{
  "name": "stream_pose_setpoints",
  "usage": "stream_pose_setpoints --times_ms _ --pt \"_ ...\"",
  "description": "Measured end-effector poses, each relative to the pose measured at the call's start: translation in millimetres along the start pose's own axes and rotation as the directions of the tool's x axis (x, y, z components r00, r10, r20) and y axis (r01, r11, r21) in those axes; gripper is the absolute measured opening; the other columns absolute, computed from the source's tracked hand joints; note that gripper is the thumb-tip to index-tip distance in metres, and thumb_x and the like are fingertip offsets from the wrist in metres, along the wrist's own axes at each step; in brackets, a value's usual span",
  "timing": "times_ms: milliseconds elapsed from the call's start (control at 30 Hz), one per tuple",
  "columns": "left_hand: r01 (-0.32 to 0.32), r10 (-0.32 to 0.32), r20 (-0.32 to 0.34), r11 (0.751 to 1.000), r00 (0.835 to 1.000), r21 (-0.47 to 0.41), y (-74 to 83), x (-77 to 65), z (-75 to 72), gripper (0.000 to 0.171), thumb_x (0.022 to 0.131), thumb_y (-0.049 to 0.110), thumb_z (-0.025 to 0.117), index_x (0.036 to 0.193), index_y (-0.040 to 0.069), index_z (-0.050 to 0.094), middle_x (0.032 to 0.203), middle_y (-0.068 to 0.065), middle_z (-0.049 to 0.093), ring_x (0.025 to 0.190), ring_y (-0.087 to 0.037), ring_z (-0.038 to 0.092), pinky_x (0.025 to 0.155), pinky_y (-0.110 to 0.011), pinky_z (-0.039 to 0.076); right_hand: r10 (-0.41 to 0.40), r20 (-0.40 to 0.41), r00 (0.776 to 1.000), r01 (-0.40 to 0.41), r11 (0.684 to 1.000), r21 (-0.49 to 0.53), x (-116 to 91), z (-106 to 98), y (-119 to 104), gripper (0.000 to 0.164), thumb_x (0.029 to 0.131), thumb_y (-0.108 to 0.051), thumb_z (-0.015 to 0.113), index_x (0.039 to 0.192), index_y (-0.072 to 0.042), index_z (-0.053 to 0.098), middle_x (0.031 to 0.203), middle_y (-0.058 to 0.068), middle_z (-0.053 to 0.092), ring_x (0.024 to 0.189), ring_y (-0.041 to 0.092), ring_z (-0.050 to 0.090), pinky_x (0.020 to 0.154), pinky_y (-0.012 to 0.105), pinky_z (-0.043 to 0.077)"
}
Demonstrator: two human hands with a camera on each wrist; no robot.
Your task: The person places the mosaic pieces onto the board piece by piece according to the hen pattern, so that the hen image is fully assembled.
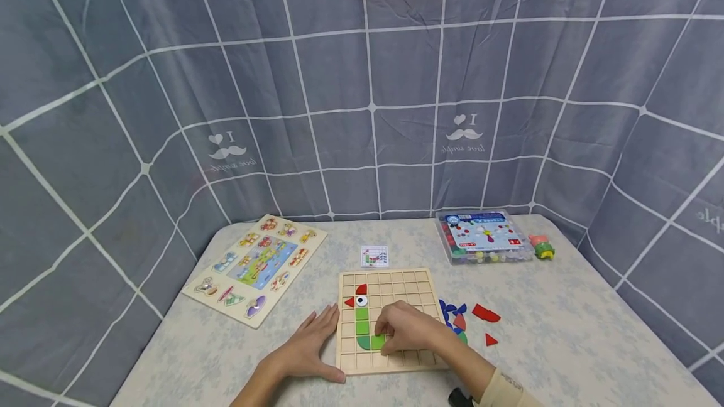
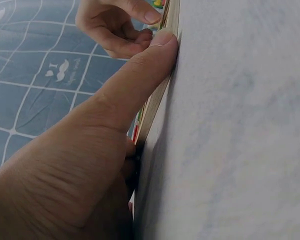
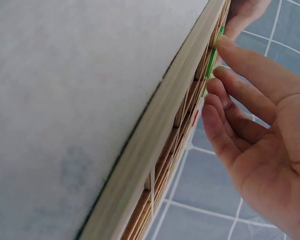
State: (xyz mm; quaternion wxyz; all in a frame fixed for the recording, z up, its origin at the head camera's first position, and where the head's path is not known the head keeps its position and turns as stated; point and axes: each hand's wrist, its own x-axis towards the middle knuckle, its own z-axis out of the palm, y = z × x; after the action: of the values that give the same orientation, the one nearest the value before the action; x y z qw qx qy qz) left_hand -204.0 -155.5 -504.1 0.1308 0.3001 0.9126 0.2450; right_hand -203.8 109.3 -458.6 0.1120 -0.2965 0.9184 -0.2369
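A wooden grid board (image 1: 407,281) lies on the table with a bird-like figure of flat pieces in its left cells. The figure has a red quarter-circle (image 1: 361,289), a red triangle (image 1: 350,302), a white eye piece (image 1: 362,301), green squares (image 1: 362,328) and a dark green quarter-circle (image 1: 364,342). My right hand (image 1: 413,330) reaches over the board, its thumb and fingertips pinching a light green square (image 1: 378,342) beside the dark green piece. My left hand (image 1: 308,347) lies along the board's left edge, fingers extended, thumb against the lower left corner.
Loose blue pieces (image 1: 450,308) and red pieces (image 1: 485,313) lie right of the board. A small pattern card (image 1: 374,256) sits behind it. A picture puzzle (image 1: 263,262) is at left; a clear plastic box (image 1: 483,237) and a small toy figure (image 1: 543,247) stand back right.
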Motion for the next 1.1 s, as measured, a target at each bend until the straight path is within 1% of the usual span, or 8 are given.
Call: stream_pose_setpoints --times_ms 133,300,500,667,767,900,967,1100 --pt "-0.001 0.001 0.001 1.0 1.0 -0.01 -1.9 1.2 -0.2 0.128 0.064 0.065 0.079 0.154 -0.001 0.017 0.163 -0.018 0.014 0.152 -0.032 0.015 0.122 -0.058 0.01 0.007 -0.025 1.0 -0.007 1.0 -0.013 -7 -8 0 0.022 0.072 -0.017 0.084 0.092 -0.012 0.077 0.084 -0.009 0.067 0.072 0.002 0.053 0.064 0.016 0.047" --pt "0.006 -0.005 0.014 0.999 1.0 -0.05 -3.0 0.3 -2.6 0.127 0.064 0.062 0.081 0.154 -0.001 0.017 0.163 -0.017 0.015 0.152 -0.034 0.014 0.121 -0.058 0.009 0.048 -0.049 0.998 -0.047 0.999 0.025 -21 -20 7 0.022 0.076 -0.017 0.081 0.097 -0.013 0.075 0.09 -0.006 0.069 0.078 0.006 0.055 0.068 0.021 0.047" --pt "0.025 -0.024 0.019 0.999 1.0 -0.042 -2.0 -0.9 -4.4 0.126 0.064 0.063 0.081 0.154 -0.001 0.019 0.162 -0.019 0.017 0.151 -0.035 0.016 0.121 -0.06 0.011 0.069 -0.081 0.994 -0.059 0.99 0.126 -43 -36 29 0.023 0.079 -0.016 0.08 0.1 -0.009 0.074 0.095 0.0 0.07 0.081 0.014 0.058 0.066 0.021 0.049" --pt "0.059 -0.058 0.018 0.998 0.998 -0.038 2.2 -1.1 -6.5 0.124 0.063 0.064 0.081 0.153 0.002 0.023 0.161 -0.019 0.02 0.149 -0.038 0.02 0.117 -0.066 0.018 0.092 -0.097 0.991 -0.075 0.984 0.161 -68 -49 50 0.026 0.079 -0.016 0.079 0.102 -0.005 0.072 0.092 0.005 0.069 0.075 0.011 0.054 0.062 0.021 0.047" --pt "0.062 -0.062 0.012 0.997 0.998 -0.034 3.7 -0.4 -7.3 0.123 0.063 0.065 0.081 0.153 0.003 0.025 0.161 -0.019 0.022 0.149 -0.039 0.022 0.115 -0.068 0.019 0.156 -0.088 0.984 -0.139 0.975 0.174 -83 -56 63 0.027 0.078 -0.016 0.081 0.1 -0.005 0.072 0.086 0.003 0.066 0.071 0.01 0.051 0.057 0.022 0.046" --pt "0.065 -0.065 0.004 0.997 0.998 -0.039 4.2 0.0 -7.9 0.124 0.061 0.064 0.082 0.153 0.003 0.025 0.161 -0.019 0.023 0.148 -0.04 0.022 0.115 -0.068 0.02 0.263 -0.064 0.963 -0.249 0.953 0.17 -100 -61 81 0.023 0.076 -0.016 0.081 0.096 -0.01 0.074 0.085 0.0 0.065 0.074 0.012 0.051 0.058 0.022 0.046" --pt "0.064 -0.064 0.001 0.997 0.998 -0.04 4.2 0.1 -8.1 0.125 0.061 0.064 0.083 0.154 0.003 0.025 0.161 -0.019 0.023 0.148 -0.04 0.023 0.115 -0.068 0.019 0.285 -0.057 0.957 -0.273 0.948 0.165 -108 -62 91 0.023 0.074 -0.014 0.082 0.095 -0.01 0.074 0.085 -0.001 0.065 0.075 0.012 0.051 0.059 0.022 0.047" --pt "0.053 -0.053 0.005 0.998 0.999 -0.035 4.0 0.3 -8.7 0.124 0.062 0.063 0.083 0.154 0.004 0.024 0.161 -0.019 0.023 0.149 -0.039 0.022 0.115 -0.067 0.019 0.283 -0.042 0.958 -0.272 0.947 0.17 -123 -61 107 0.025 0.072 -0.013 0.084 0.094 -0.007 0.073 0.081 -0.002 0.063 0.071 0.01 0.051 0.059 0.02 0.045"
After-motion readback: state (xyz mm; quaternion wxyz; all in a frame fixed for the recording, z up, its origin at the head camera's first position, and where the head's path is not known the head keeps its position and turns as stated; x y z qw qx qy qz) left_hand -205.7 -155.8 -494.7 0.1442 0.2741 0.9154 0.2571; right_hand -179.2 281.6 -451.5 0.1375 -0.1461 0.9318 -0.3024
